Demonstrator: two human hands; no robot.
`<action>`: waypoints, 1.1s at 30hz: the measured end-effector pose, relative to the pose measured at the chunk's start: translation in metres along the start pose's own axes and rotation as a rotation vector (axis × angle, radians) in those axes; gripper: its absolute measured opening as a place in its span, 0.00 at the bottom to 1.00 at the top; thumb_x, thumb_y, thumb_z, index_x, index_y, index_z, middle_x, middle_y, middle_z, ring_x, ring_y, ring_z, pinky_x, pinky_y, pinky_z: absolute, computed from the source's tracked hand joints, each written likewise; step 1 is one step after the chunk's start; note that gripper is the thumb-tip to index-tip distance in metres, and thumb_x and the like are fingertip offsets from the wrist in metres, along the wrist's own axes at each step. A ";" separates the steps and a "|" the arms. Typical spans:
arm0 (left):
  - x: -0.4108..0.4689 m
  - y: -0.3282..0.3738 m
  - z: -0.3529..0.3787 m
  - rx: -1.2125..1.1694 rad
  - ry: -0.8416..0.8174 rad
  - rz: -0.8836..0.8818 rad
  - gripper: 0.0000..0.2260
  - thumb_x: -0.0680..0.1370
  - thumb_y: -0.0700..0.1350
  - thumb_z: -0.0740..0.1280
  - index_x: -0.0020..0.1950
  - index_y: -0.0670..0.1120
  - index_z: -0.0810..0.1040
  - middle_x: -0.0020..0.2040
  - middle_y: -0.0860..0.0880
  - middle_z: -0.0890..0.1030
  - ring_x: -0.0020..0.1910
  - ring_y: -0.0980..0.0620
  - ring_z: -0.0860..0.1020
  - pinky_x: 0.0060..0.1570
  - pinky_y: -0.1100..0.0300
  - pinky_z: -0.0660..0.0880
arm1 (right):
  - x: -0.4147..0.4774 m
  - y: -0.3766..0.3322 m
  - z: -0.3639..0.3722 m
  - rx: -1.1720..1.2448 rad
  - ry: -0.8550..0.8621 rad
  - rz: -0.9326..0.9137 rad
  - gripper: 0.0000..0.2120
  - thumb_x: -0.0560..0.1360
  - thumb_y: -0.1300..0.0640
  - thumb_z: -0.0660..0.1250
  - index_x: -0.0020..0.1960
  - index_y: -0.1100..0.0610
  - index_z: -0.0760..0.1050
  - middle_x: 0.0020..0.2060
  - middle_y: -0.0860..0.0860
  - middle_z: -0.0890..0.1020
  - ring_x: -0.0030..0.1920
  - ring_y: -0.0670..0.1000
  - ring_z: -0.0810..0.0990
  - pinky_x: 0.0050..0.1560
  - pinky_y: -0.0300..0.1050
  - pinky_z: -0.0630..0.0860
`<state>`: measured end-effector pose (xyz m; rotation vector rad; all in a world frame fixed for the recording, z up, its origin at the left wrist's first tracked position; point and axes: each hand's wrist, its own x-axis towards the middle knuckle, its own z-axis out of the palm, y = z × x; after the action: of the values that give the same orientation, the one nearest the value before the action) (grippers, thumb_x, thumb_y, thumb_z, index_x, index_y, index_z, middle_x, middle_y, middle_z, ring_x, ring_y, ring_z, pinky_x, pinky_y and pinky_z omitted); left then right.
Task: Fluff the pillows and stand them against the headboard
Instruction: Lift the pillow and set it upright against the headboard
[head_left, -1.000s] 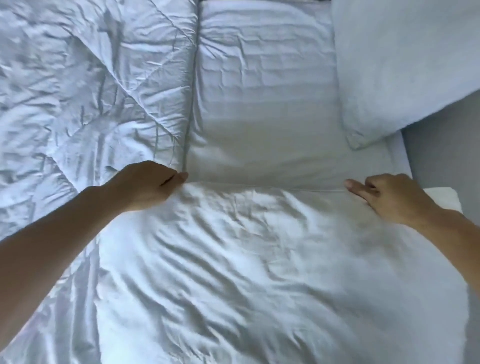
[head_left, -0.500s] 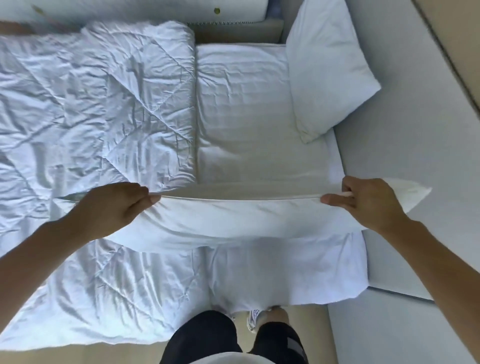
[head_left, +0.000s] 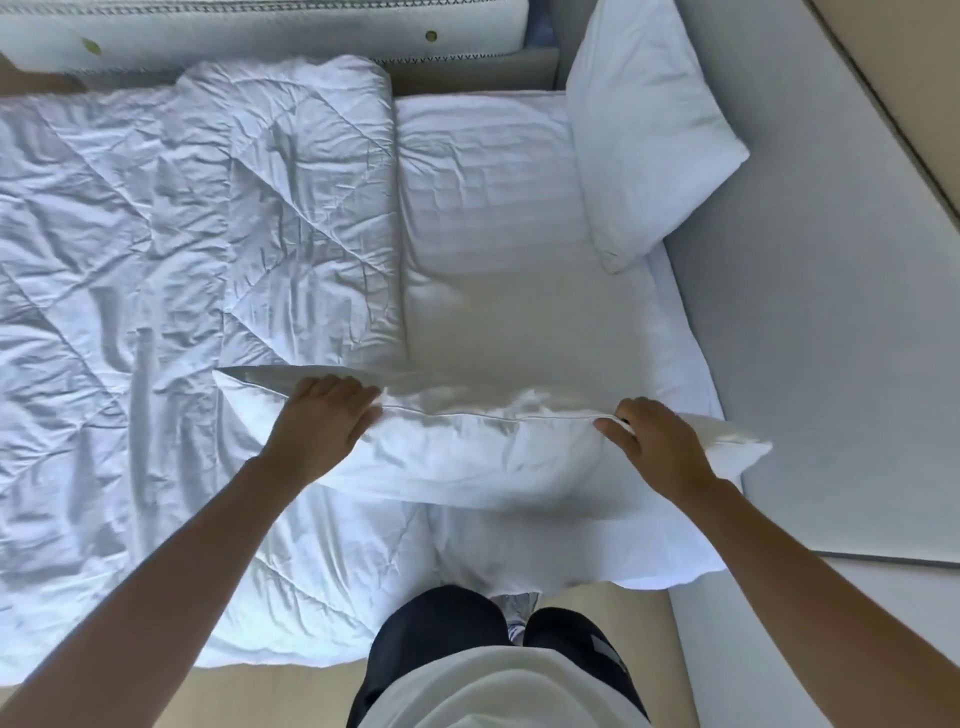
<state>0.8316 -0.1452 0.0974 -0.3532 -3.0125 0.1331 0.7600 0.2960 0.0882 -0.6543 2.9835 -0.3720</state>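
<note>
I hold a white pillow (head_left: 483, 457) edge-up over the near side of the bed, its seam running left to right. My left hand (head_left: 322, 421) grips its left end and my right hand (head_left: 654, 447) grips its right end. The middle of the pillow bulges and wrinkles between my hands. A second white pillow (head_left: 644, 130) leans against the grey headboard (head_left: 810, 312) at the right side of the bed. The bare sheet (head_left: 493, 234) lies between the two pillows.
A crumpled white quilt (head_left: 182, 260) covers the left part of the bed, its edge folded back. A mattress (head_left: 260, 26) stands on its side beyond the bed's far edge. My legs in dark shorts (head_left: 498, 649) stand on the beige floor at the bed's near edge.
The pillow has gone from filling the view close up to hanging low over the bed. My hands have moved closer together since half a second ago, bunching its middle.
</note>
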 end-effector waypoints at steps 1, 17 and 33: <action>0.004 0.003 0.001 -0.001 0.022 0.024 0.13 0.82 0.50 0.59 0.53 0.45 0.80 0.44 0.45 0.80 0.42 0.41 0.79 0.46 0.47 0.72 | 0.000 0.003 0.000 -0.063 0.037 -0.025 0.23 0.80 0.39 0.55 0.41 0.57 0.72 0.33 0.53 0.76 0.36 0.56 0.75 0.37 0.51 0.73; 0.055 -0.042 -0.069 0.001 0.272 0.340 0.20 0.83 0.54 0.61 0.35 0.43 0.72 0.29 0.46 0.70 0.22 0.43 0.73 0.19 0.56 0.69 | -0.032 0.035 -0.078 -0.104 0.369 -0.042 0.28 0.78 0.36 0.59 0.31 0.57 0.66 0.20 0.52 0.68 0.20 0.55 0.69 0.25 0.42 0.68; 0.213 0.027 -0.132 0.023 0.305 0.844 0.36 0.79 0.68 0.47 0.31 0.41 0.73 0.25 0.44 0.73 0.21 0.40 0.75 0.22 0.58 0.69 | -0.141 0.047 -0.154 -0.234 0.466 0.302 0.32 0.79 0.32 0.53 0.32 0.59 0.64 0.19 0.52 0.62 0.19 0.59 0.65 0.26 0.41 0.63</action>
<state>0.6472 -0.0588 0.2457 -1.4563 -2.3690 0.1550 0.8517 0.4308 0.2271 -0.1253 3.5336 -0.1721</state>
